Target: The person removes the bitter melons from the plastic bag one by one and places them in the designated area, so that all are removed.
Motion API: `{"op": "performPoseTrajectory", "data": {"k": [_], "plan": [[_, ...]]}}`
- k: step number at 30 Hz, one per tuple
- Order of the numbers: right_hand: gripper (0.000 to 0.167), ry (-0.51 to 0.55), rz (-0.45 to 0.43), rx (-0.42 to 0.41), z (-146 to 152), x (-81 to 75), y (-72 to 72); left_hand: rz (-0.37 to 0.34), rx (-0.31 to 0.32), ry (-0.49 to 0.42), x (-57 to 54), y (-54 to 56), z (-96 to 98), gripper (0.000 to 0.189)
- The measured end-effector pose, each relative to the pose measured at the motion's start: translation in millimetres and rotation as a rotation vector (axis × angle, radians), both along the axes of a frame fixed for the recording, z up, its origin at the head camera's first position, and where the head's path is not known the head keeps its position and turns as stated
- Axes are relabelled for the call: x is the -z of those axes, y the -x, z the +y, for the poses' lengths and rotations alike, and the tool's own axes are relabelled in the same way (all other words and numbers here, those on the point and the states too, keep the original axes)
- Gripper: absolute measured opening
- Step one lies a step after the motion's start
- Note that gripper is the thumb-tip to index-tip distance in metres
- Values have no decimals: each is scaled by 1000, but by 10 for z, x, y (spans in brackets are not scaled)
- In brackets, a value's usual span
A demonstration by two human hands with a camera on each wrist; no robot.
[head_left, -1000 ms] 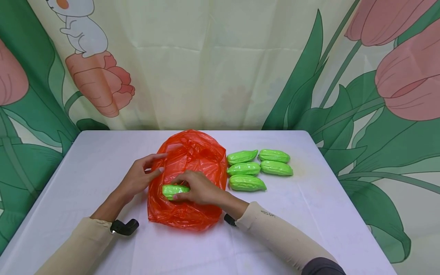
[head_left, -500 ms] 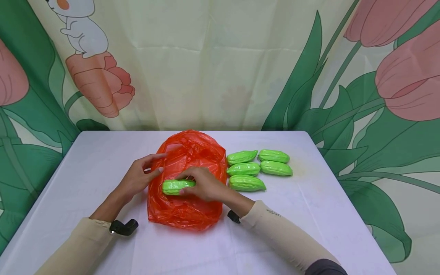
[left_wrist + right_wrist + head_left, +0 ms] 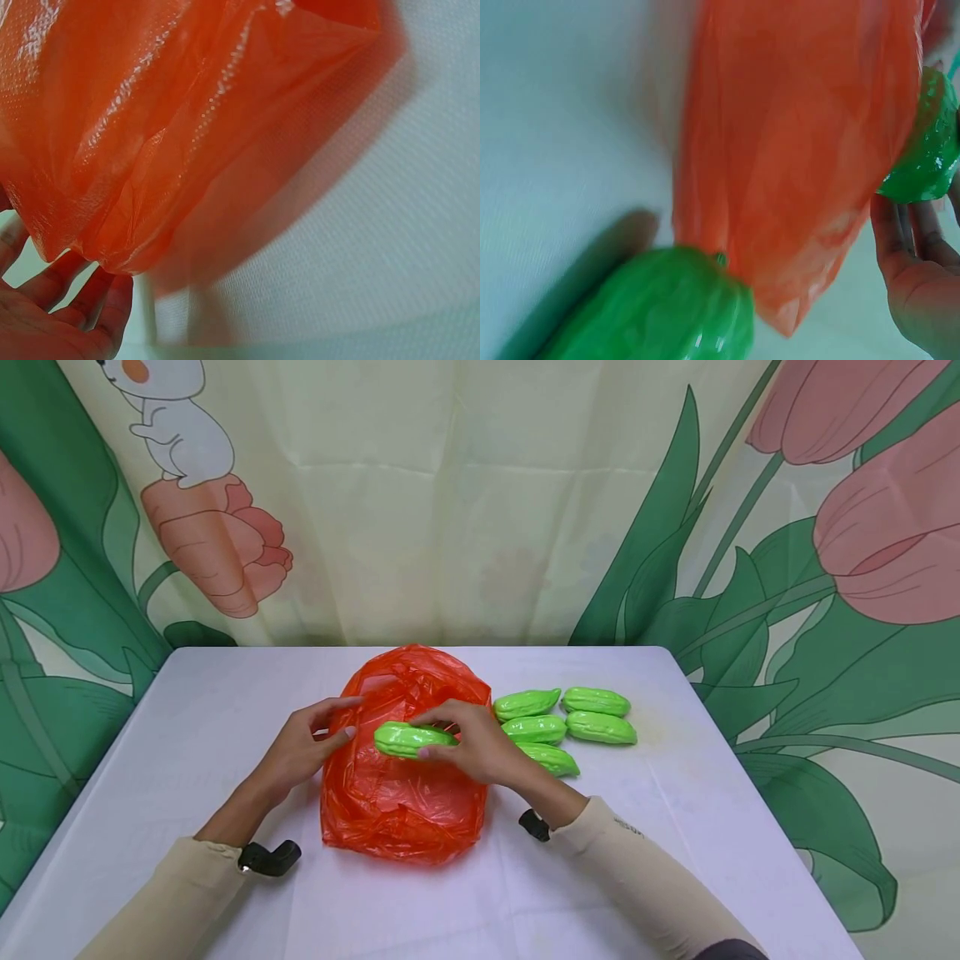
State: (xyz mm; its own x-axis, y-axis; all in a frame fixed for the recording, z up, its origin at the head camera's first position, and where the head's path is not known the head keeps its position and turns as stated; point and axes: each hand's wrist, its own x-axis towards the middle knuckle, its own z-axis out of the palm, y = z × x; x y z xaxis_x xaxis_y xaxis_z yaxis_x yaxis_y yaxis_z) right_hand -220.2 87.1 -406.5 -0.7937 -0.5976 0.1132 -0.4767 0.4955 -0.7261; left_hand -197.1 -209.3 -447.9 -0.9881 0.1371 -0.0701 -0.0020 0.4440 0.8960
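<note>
My right hand holds a shiny green bitter melon, thumb on the near side and fingers on the far side. It is above a crumpled red plastic bag in the head view. The right wrist view shows the held bitter melon partly behind the bag's side. My left hand rests at the bag's left rim, thumb and index finger apart. In the left wrist view, its loosely extended fingers touch the bag's edge, some tips hidden behind the plastic.
Several more bitter melons lie grouped right of the bag on the white-covered table. My right hand and wrist overlap the nearest one. A patterned curtain hangs behind the table.
My right hand has raised the bitter melon out of the bag's lower middle and moved it farther back and right. My left hand has stayed at the rim.
</note>
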Motion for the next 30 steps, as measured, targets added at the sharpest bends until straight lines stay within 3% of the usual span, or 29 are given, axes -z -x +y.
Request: {"op": "performPoseTrajectory", "data": {"k": [7,23,30], "plan": [[40,76,19,72,203,-42,27,-8,-3,-6,-5,-1,8,55],[41,139,3,207,755,-132,16,-1,12,-24,13,32,10,55],[42,104,9,258,1133,-175,2,6,17,-33,21,26,-11,54]]}}
